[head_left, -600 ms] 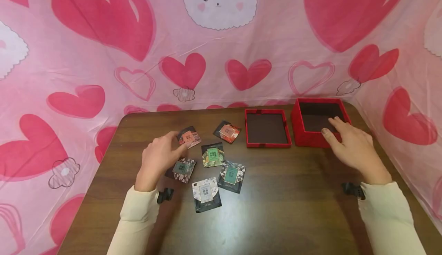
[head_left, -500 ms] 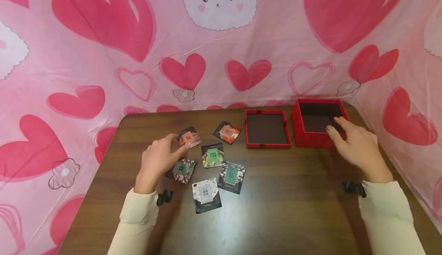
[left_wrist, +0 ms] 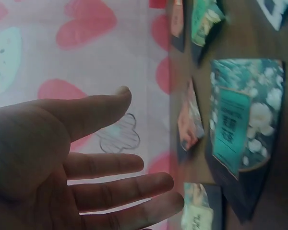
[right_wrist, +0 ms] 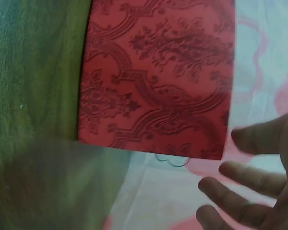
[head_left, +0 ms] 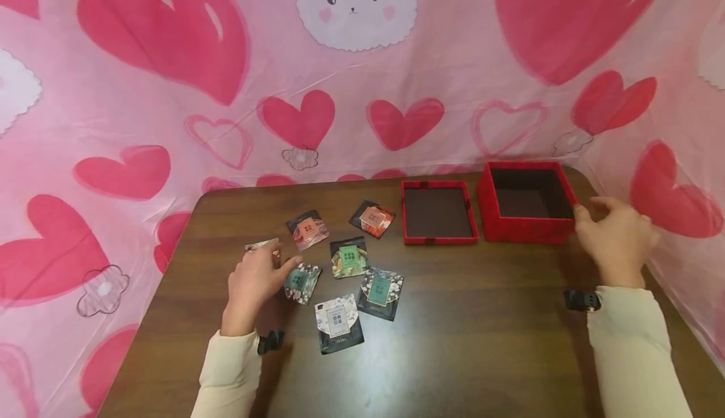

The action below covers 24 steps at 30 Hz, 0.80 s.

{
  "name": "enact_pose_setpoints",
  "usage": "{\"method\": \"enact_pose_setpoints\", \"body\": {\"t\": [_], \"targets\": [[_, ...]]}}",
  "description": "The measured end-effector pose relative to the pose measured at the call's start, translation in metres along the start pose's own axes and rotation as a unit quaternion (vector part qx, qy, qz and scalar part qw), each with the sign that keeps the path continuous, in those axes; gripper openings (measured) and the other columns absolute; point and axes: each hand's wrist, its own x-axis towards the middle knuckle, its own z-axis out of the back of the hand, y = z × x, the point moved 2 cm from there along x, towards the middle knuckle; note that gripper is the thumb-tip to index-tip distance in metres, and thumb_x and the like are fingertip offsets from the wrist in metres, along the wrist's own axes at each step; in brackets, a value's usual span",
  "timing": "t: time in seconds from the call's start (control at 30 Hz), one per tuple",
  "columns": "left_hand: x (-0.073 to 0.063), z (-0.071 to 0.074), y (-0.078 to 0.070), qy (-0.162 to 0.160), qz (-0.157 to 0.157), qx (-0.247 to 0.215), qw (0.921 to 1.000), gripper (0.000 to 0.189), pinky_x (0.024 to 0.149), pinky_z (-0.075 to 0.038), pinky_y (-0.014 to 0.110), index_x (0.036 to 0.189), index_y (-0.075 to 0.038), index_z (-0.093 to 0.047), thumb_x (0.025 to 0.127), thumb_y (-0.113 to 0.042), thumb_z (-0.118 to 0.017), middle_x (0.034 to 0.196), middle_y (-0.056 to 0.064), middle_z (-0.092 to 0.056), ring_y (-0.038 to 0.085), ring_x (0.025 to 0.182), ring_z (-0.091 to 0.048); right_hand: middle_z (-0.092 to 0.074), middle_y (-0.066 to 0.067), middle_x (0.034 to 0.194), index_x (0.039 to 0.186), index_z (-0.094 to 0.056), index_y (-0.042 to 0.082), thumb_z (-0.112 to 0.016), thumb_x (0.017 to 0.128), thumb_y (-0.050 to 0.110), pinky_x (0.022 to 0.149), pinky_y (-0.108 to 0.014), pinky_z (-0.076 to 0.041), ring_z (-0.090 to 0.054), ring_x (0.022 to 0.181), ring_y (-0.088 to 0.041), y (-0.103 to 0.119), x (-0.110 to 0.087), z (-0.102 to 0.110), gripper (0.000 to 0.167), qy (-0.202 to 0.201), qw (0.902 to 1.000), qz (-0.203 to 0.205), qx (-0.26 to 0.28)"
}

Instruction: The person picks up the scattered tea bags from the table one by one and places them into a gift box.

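My left hand (head_left: 255, 282) hovers with spread, fairly straight fingers over the left side of a group of sachets. Partly hidden behind it lies a pale sachet (head_left: 259, 246), and just right of the thumb is a dark teal-labelled sachet (head_left: 303, 284). Nothing is between the fingers in the left wrist view, where a teal floral sachet (left_wrist: 245, 120) shows large. Beside the right wall of an uncovered red box (head_left: 527, 229) is my right hand (head_left: 614, 242), its thumb near the front right corner. In the right wrist view the fingers are apart, next to the patterned red box (right_wrist: 158, 72).
Orange (head_left: 308, 229), red (head_left: 372, 218), green (head_left: 348, 257), teal (head_left: 379, 292) and white (head_left: 338, 323) sachets lie flat across the wooden table. A shallow red lid (head_left: 440, 240) lies inside-up left of the box. A pink heart-print cloth (head_left: 351, 78) hangs behind.
My right hand has moved right, from over the box's front right corner to beside its right side. My left hand has drawn back slightly, uncovering more of the orange sachet; the pale sachet now shows.
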Motion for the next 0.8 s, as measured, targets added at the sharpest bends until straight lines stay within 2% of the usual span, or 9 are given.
{"method": "enact_pose_setpoints", "body": {"t": [0.1,0.17,0.3,0.43,0.5,0.63,0.8], "targets": [[0.002,-0.003,0.006,0.0,0.007,-0.001,1.0,0.057,0.064,-0.054,0.056,0.129,-0.006,-0.065,0.091,-0.048,-0.071,0.107,0.016,-0.073,0.042,0.093,-0.066,-0.059,-0.033,0.122,0.13,-0.062,-0.003,-0.051,0.097,0.035,0.088,-0.073,-0.025,-0.042,0.113,-0.063,-0.006,0.001,0.0,0.051,-0.007,0.999,-0.044,0.004],[0.002,-0.005,0.01,0.001,0.014,-0.003,0.9999,0.061,0.068,-0.054,0.059,0.134,-0.005,-0.062,0.091,-0.046,-0.073,0.112,0.017,-0.072,0.044,0.1,-0.065,-0.06,-0.032,0.12,0.127,-0.064,-0.004,-0.049,0.097,0.035,0.09,-0.072,-0.025,-0.042,0.115,-0.062,-0.009,0.002,-0.001,0.05,-0.002,0.9983,-0.058,0.012],[0.002,-0.01,0.018,0.012,0.033,-0.003,0.9994,0.06,0.064,-0.055,0.054,0.132,-0.004,-0.064,0.089,-0.042,-0.076,0.107,0.017,-0.073,0.04,0.09,-0.067,-0.063,-0.031,0.115,0.12,-0.068,-0.003,-0.048,0.098,0.038,0.088,-0.071,-0.028,-0.043,0.115,-0.061,-0.01,0.003,-0.005,0.05,0.003,0.9973,-0.068,0.027],[0.002,-0.017,0.023,0.024,0.044,-0.004,0.9987,0.053,0.059,-0.052,0.047,0.12,-0.004,-0.07,0.084,-0.041,-0.081,0.092,0.011,-0.073,0.029,0.076,-0.063,-0.062,-0.032,0.117,0.117,-0.07,-0.002,-0.046,0.099,0.039,0.082,-0.07,-0.032,-0.044,0.113,-0.061,-0.007,0.003,-0.006,0.05,0.007,0.9973,-0.069,0.022],[0.003,-0.021,0.022,0.032,0.052,-0.004,0.9981,0.051,0.061,-0.052,0.048,0.112,-0.006,-0.073,0.08,-0.043,-0.085,0.087,0.007,-0.072,0.027,0.075,-0.062,-0.06,-0.033,0.118,0.117,-0.069,-0.002,-0.045,0.099,0.038,0.081,-0.069,-0.033,-0.045,0.112,-0.061,-0.006,0.004,-0.006,0.051,0.008,0.9975,-0.068,0.017],[0.006,-0.023,0.018,0.054,0.069,-0.006,0.9961,0.048,0.06,-0.047,0.043,0.096,-0.009,-0.076,0.07,-0.046,-0.091,0.078,0.002,-0.066,0.025,0.072,-0.056,-0.059,-0.034,0.119,0.118,-0.068,-0.003,-0.043,0.099,0.038,0.082,-0.07,-0.033,-0.044,0.112,-0.062,-0.006,0.003,-0.006,0.052,0.01,0.9976,-0.066,0.016],[-0.002,-0.021,0.019,0.069,0.105,-0.004,0.992,0.045,0.056,-0.037,0.036,0.072,-0.01,-0.071,0.064,-0.048,-0.094,0.066,0.003,-0.056,0.024,0.067,-0.05,-0.061,-0.033,0.119,0.119,-0.068,-0.003,-0.043,0.1,0.038,0.083,-0.069,-0.031,-0.044,0.114,-0.061,-0.008,0.0,-0.008,0.052,0.006,0.9974,-0.067,0.026]]}}
